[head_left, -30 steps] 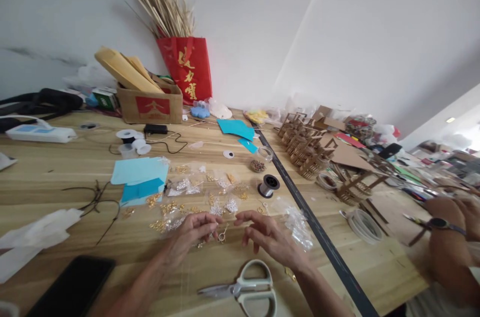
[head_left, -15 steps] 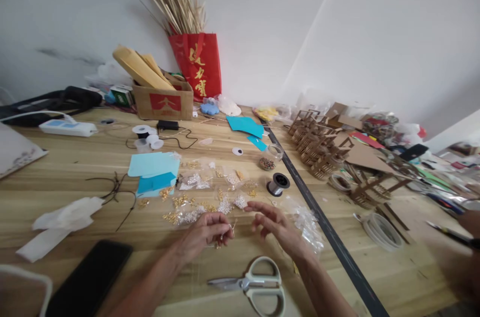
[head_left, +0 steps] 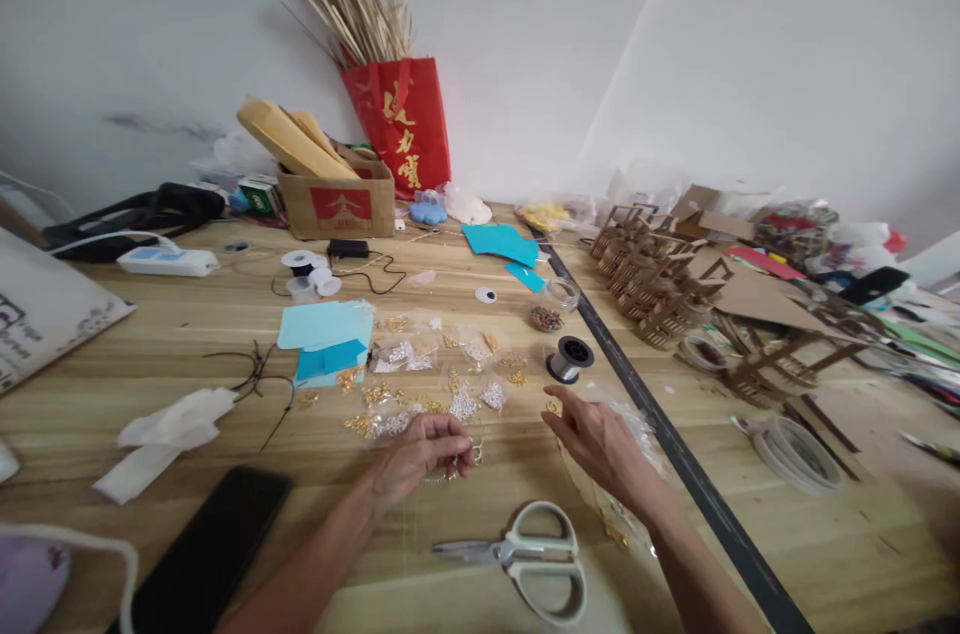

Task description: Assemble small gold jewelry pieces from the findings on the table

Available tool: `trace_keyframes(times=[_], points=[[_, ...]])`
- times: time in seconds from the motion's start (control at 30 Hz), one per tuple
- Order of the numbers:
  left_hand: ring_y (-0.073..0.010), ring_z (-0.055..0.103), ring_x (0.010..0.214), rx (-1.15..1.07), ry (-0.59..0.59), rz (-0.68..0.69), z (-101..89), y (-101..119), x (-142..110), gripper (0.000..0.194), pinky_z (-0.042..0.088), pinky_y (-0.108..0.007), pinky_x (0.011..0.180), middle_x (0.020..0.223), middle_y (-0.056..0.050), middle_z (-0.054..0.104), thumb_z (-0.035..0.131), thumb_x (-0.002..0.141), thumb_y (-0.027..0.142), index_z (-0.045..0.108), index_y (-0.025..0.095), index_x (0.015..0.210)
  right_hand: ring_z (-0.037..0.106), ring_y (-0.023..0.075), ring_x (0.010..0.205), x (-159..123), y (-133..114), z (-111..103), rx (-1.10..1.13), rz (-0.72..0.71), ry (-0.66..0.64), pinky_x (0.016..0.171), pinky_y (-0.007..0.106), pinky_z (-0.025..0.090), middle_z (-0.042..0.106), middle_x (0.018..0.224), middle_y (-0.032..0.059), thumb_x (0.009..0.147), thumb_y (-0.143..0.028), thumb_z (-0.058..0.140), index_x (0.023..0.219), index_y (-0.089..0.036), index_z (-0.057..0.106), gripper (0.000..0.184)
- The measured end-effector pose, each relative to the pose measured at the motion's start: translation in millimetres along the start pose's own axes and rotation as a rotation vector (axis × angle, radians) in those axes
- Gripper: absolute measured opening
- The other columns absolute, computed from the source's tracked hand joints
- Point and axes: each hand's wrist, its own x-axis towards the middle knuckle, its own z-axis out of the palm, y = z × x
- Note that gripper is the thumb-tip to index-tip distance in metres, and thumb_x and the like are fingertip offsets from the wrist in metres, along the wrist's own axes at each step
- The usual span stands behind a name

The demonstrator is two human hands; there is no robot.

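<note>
My left hand [head_left: 420,452] is closed in a pinch on a small beaded jewelry piece [head_left: 477,454], whose loops stick out past the fingertips; the rest is hidden by the fingers. My right hand [head_left: 606,444] is apart from it, thumb and fingers spread around a small gold ring [head_left: 553,407]. Contact with the ring cannot be made out. Just beyond lie little bags of silver beads [head_left: 463,404] and gold findings [head_left: 363,425]. A spool of wire [head_left: 570,359] stands past my right fingertips. White-handled scissors [head_left: 517,551] lie nearer me, blades pointing left.
A black phone [head_left: 214,549] and crumpled white cloth [head_left: 176,424] lie left. Blue sheets [head_left: 326,326] sit behind the bead bags. A dark strip [head_left: 667,434] crosses the table at right, with brown slatted baskets [head_left: 652,284] beyond. A red bag [head_left: 405,129] stands at the back.
My right hand has moved away to the right from my left hand, toward the gold ring. My left hand keeps its pinch. The view has shifted slightly left.
</note>
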Motion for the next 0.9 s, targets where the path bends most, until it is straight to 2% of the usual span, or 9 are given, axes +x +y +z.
trace_keyframes(times=[0.07, 0.13, 0.27, 0.33, 0.5, 0.73, 0.9], points=[[-0.0107, 0.057, 0.05, 0.014, 0.006, -0.004, 0.5, 0.1, 0.1, 0.025, 0.041, -0.023, 0.052, 0.059, -0.004, 0.067, 0.076, 0.058, 0.031, 0.06, 0.011, 0.062, 0.058, 0.0175, 0.054, 2.9, -12.6, -3.5, -0.011, -0.074, 0.02, 0.055, 0.027, 0.039, 0.062, 0.062, 0.0023, 0.084, -0.028, 0.047, 0.104, -0.017, 0.058, 0.025], [-0.0107, 0.057, 0.05, 0.021, 0.012, -0.006, 0.8, 0.0, 0.0, 0.025, 0.041, -0.023, 0.053, 0.059, -0.003, 0.067, 0.075, 0.059, 0.031, 0.06, 0.012, 0.062, 0.058, 0.0157, 0.06, 6.4, -27.9, -3.4, 0.1, -0.171, 0.035, 0.056, 0.024, 0.04, 0.064, 0.076, 0.0047, 0.084, -0.02, 0.047, 0.104, -0.018, 0.056, 0.022], [-0.0109, 0.057, 0.051, 0.029, 0.002, -0.003, -0.1, -1.0, -0.4, 0.023, 0.04, -0.023, 0.053, 0.059, -0.003, 0.067, 0.074, 0.061, 0.03, 0.06, 0.012, 0.064, 0.06, 0.0139, 0.076, 12.3, -53.8, 11.3, 0.296, -0.382, -0.145, 0.064, 0.022, 0.044, 0.06, 0.104, 0.007, 0.082, -0.007, 0.045, 0.111, -0.02, 0.051, 0.032], [-0.0107, 0.056, 0.052, 0.036, -0.006, 0.019, -1.4, -1.7, -0.3, 0.022, 0.038, -0.022, 0.052, 0.06, -0.003, 0.067, 0.073, 0.062, 0.03, 0.06, 0.012, 0.064, 0.06, 0.0142, 0.079, 14.5, -59.7, 22.7, 0.326, -0.428, -0.21, 0.068, 0.022, 0.045, 0.061, 0.099, 0.0055, 0.081, -0.004, 0.045, 0.107, -0.019, 0.053, 0.031], [-0.0107, 0.056, 0.053, 0.043, -0.012, 0.046, -4.1, -3.7, 1.5, 0.021, 0.038, -0.022, 0.052, 0.06, -0.004, 0.066, 0.072, 0.064, 0.029, 0.061, 0.011, 0.065, 0.059, 0.0124, 0.069, 18.9, -57.5, 41.2, 0.381, -0.395, -0.282, 0.064, 0.02, 0.044, 0.062, 0.079, 0.0014, 0.084, -0.009, 0.047, 0.09, -0.018, 0.058, 0.015], [-0.011, 0.057, 0.055, 0.044, 0.026, 0.021, -3.0, -2.8, 0.7, 0.021, 0.039, -0.021, 0.054, 0.062, -0.004, 0.067, 0.073, 0.064, 0.029, 0.061, 0.011, 0.066, 0.056, 0.012, 0.068, 20.9, -46.6, 47.4, 0.439, -0.388, -0.233, 0.062, 0.02, 0.04, 0.059, 0.076, 0.0014, 0.08, -0.007, 0.052, 0.079, -0.017, 0.062, 0.014], [-0.0114, 0.058, 0.054, 0.07, 0.046, 0.028, -2.0, -0.1, 0.3, 0.022, 0.039, -0.021, 0.052, 0.062, -0.004, 0.067, 0.072, 0.064, 0.03, 0.061, 0.011, 0.066, 0.052, 0.0112, 0.063, 18.3, -40.6, 52.0, 0.548, -0.27, -0.206, 0.056, 0.019, 0.037, 0.06, 0.072, 0.0005, 0.076, -0.008, 0.053, 0.076, -0.016, 0.062, 0.012]])
